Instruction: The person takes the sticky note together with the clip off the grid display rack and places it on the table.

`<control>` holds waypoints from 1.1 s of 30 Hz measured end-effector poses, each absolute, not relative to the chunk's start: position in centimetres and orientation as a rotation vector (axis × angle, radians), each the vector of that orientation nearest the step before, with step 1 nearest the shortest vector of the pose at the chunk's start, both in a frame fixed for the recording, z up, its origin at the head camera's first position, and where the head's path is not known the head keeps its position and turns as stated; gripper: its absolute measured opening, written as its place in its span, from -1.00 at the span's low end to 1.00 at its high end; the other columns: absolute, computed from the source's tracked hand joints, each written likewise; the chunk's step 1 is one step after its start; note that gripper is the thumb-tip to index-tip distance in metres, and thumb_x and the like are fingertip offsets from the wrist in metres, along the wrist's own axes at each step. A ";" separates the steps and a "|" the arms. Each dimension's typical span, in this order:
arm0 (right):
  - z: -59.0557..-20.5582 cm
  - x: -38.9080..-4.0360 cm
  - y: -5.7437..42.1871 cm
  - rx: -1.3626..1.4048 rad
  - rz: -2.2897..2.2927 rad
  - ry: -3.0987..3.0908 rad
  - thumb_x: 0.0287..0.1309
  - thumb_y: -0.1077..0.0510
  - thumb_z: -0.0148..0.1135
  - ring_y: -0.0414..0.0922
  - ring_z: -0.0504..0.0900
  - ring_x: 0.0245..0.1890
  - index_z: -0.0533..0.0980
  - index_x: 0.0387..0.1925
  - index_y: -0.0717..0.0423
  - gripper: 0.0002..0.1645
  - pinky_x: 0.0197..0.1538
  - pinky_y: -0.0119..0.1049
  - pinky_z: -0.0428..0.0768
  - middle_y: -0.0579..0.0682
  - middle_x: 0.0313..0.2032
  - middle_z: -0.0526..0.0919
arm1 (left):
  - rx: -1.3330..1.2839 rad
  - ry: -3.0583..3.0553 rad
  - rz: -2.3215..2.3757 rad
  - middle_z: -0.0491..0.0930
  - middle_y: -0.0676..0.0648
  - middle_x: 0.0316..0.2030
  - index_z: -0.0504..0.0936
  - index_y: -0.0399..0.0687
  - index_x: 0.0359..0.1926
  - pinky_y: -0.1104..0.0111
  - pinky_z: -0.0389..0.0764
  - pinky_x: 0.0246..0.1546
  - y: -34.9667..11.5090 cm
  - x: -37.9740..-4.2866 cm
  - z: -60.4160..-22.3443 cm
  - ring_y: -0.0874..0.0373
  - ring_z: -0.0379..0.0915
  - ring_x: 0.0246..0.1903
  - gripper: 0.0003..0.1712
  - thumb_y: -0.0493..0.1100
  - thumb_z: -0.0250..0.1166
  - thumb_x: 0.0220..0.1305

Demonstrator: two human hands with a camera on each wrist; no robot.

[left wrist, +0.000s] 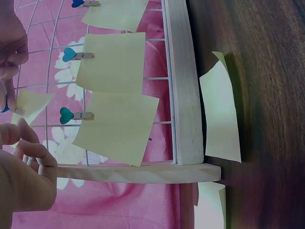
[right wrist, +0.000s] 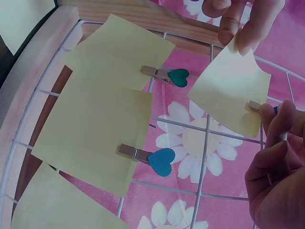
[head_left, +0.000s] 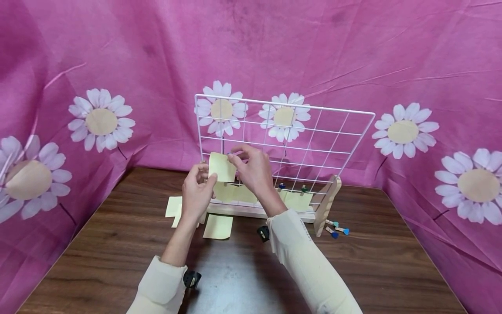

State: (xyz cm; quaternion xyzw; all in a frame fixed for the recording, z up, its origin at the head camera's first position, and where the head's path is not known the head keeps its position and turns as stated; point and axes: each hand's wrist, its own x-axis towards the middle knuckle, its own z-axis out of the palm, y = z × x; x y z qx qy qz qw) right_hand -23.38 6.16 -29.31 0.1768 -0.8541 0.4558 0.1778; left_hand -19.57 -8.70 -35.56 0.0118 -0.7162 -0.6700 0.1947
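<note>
A pale yellow sticky note (head_left: 221, 166) is held up in front of the white wire grid (head_left: 321, 108). My left hand (head_left: 196, 189) pinches one corner of it between thumb and finger. At another edge of the note, my right hand (head_left: 255, 170) pinches a small wooden clothespin (right wrist: 254, 105) with a blue end, its tip overlapping the paper. Lower on the grid, other yellow notes (left wrist: 114, 62) hang from clothespins; a green heart (right wrist: 177, 78) and a blue heart (right wrist: 161, 161) top two of these.
The grid stands in a wooden base with side posts (head_left: 328, 205). Loose yellow notes (head_left: 218, 227) lie on the dark wooden table (head_left: 376, 261) in front and at the left. Several heart clothespins (head_left: 332, 233) lie by the right post. A pink flowered cloth (head_left: 164, 65) hangs behind.
</note>
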 end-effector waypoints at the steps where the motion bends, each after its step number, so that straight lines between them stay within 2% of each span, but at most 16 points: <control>1: -29.4 -23.4 6.1 0.502 1.298 -2.409 0.34 0.13 0.34 -0.13 0.73 -0.49 0.70 -0.11 0.13 -0.81 -0.50 -0.31 0.61 0.04 -0.26 0.80 | 0.041 -2.007 -1.879 0.59 -0.16 -0.29 0.54 -0.22 0.11 0.38 0.56 -0.64 -8.7 -19.6 -35.6 0.27 0.41 -0.74 -0.67 -0.29 0.27 0.34; 5: -29.6 -23.5 6.0 0.505 1.319 -2.376 0.33 0.16 0.33 -0.06 0.72 -0.57 0.71 -0.15 0.16 -0.84 -0.58 -0.34 0.56 0.05 -0.30 0.80 | 0.067 -2.008 -1.870 0.62 -0.20 -0.29 0.55 -0.21 0.09 0.39 0.51 -0.68 -8.9 -19.5 -35.6 0.25 0.41 -0.77 -0.70 -0.26 0.24 0.37; 12: -29.9 -23.6 5.8 0.499 1.330 -2.291 0.29 0.20 0.37 -0.11 0.67 -0.63 0.73 -0.23 0.17 -0.89 -0.60 -0.36 0.52 0.05 -0.38 0.79 | 0.061 -2.038 -1.821 0.64 -0.32 -0.31 0.59 -0.18 0.00 0.45 0.46 -0.68 -9.1 -19.5 -35.7 0.28 0.40 -0.77 -0.78 -0.27 0.22 0.36; 16: -29.9 -23.7 5.9 0.516 1.342 -2.242 0.28 0.22 0.37 -0.11 0.66 -0.66 0.75 -0.25 0.19 -0.89 -0.63 -0.36 0.53 0.07 -0.39 0.79 | 0.044 -2.043 -1.819 0.64 -0.31 -0.33 0.59 -0.19 -0.01 0.45 0.48 -0.67 -9.1 -19.5 -35.6 0.29 0.39 -0.76 -0.79 -0.28 0.23 0.35; 19: -29.7 -23.6 6.0 0.542 1.339 -2.206 0.27 0.23 0.38 -0.10 0.65 -0.66 0.76 -0.26 0.17 -0.90 -0.65 -0.39 0.47 0.06 -0.38 0.79 | 0.047 -2.051 -1.813 0.66 -0.28 -0.33 0.59 -0.20 0.00 0.44 0.46 -0.68 -9.2 -19.5 -35.6 0.21 0.42 -0.75 -0.78 -0.28 0.24 0.36; 21: -29.5 -23.4 6.2 0.552 1.356 -2.190 0.27 0.22 0.38 -0.07 0.67 -0.64 0.76 -0.25 0.17 -0.90 -0.66 -0.40 0.42 0.06 -0.37 0.79 | 0.048 -2.055 -1.808 0.66 -0.27 -0.33 0.60 -0.19 0.01 0.44 0.44 -0.70 -9.2 -19.5 -35.7 0.09 0.46 -0.73 -0.77 -0.27 0.24 0.36; 24: -29.3 -23.3 6.5 0.551 1.388 -2.193 0.29 0.20 0.37 -0.06 0.74 -0.49 0.75 -0.19 0.17 -0.86 -0.66 -0.42 0.32 0.04 -0.35 0.80 | 0.049 -2.053 -1.809 0.66 -0.26 -0.33 0.60 -0.19 0.02 0.44 0.44 -0.70 -9.3 -19.5 -35.7 -0.02 0.49 -0.71 -0.76 -0.27 0.25 0.36; 28: -29.3 -23.1 6.9 0.531 1.419 -2.200 0.30 0.18 0.36 -0.11 0.77 -0.34 0.74 -0.12 0.17 -0.82 -0.64 -0.42 0.32 0.01 -0.34 0.80 | 0.048 -2.051 -1.817 0.65 -0.25 -0.33 0.61 -0.18 0.01 0.45 0.43 -0.69 -9.3 -19.5 -35.8 0.09 0.47 -0.73 -0.79 -0.27 0.22 0.39; 30: -29.2 -23.0 7.1 0.524 1.428 -2.200 0.31 0.17 0.36 -0.09 0.76 -0.42 0.73 -0.11 0.17 -0.80 -0.64 -0.41 0.36 0.00 -0.34 0.80 | 0.049 -2.049 -1.823 0.65 -0.25 -0.32 0.61 -0.18 0.01 0.45 0.43 -0.69 -9.3 -19.5 -35.8 0.12 0.46 -0.73 -0.80 -0.26 0.21 0.41; 33: -29.1 -22.9 7.6 0.525 1.475 -2.193 0.32 0.17 0.35 0.01 0.69 -0.59 0.71 -0.08 0.19 -0.79 -0.67 -0.38 0.46 0.03 -0.33 0.79 | 0.053 -2.048 -1.832 0.66 -0.26 -0.31 0.62 -0.18 0.02 0.44 0.43 -0.68 -9.2 -19.5 -35.9 0.05 0.49 -0.71 -0.78 -0.25 0.21 0.42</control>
